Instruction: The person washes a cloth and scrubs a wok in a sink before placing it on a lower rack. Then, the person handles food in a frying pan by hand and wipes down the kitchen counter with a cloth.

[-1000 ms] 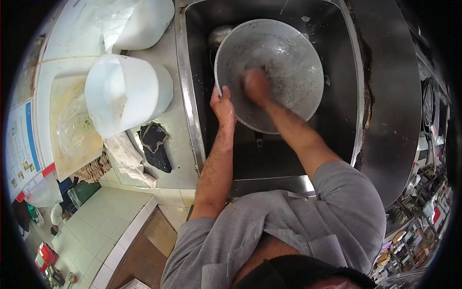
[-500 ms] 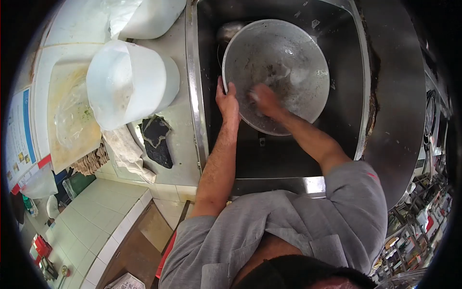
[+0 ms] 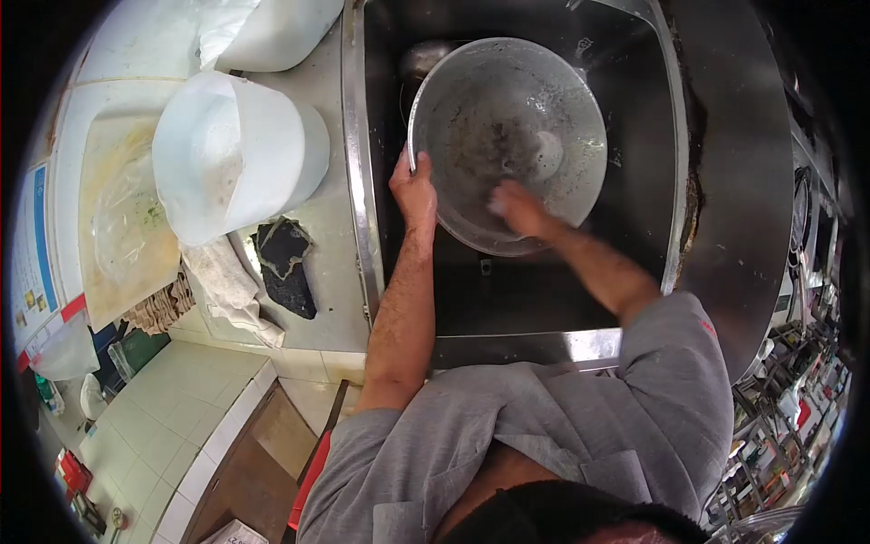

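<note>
A large round metal bowl (image 3: 571,118), wet and spotted with dark residue inside, sits tilted in the dark sink (image 3: 526,304). My left hand (image 3: 415,192) grips the bowl's left rim, thumb over the edge and fingers outside. Inside the bowl, near its lower wall, is my right hand (image 3: 521,208), its fingers closed and smeared by motion. Whatever it holds, if anything, cannot be made out. A pale round patch shows on the bowl's bottom beside the hand.
Left of the sink stand a translucent white tub (image 3: 272,154), a white cloth (image 3: 227,290) and a black cloth-like piece (image 3: 285,267). A shiny metal vessel (image 3: 426,62) lies behind the bowl. A stained board (image 3: 127,208) is farther left.
My right hand has moved slightly right and down inside the bowl. The bowl and my left hand appear a little farther left, along with the whole view.
</note>
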Tool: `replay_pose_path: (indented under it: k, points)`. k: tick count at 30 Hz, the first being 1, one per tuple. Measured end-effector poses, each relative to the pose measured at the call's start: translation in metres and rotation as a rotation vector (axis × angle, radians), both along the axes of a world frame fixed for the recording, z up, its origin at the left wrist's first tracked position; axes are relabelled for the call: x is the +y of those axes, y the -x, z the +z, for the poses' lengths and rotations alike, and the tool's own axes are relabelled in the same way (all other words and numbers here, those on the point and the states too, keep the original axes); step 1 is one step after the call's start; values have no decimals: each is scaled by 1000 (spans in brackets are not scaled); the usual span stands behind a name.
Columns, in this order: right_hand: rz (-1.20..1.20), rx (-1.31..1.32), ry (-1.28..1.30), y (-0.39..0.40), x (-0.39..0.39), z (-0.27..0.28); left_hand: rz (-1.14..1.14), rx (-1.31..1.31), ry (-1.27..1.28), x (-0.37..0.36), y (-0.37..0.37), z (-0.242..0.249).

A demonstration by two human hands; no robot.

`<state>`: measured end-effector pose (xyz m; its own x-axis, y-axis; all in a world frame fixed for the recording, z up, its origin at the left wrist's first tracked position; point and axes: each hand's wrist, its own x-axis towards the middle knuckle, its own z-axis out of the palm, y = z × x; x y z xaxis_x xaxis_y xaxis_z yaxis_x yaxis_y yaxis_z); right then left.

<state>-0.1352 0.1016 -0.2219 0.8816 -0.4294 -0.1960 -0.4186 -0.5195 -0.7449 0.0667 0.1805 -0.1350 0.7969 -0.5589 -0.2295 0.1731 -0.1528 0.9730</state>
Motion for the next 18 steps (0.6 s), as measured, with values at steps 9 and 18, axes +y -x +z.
replay_pose_path:
  k: [9,18]
  points:
    - [128,256,1009,1,-198,41,-29,-72,21,-3,8,13]
    - [-318,-162,136,-80,32,26,90,183,132,-3,8,3]
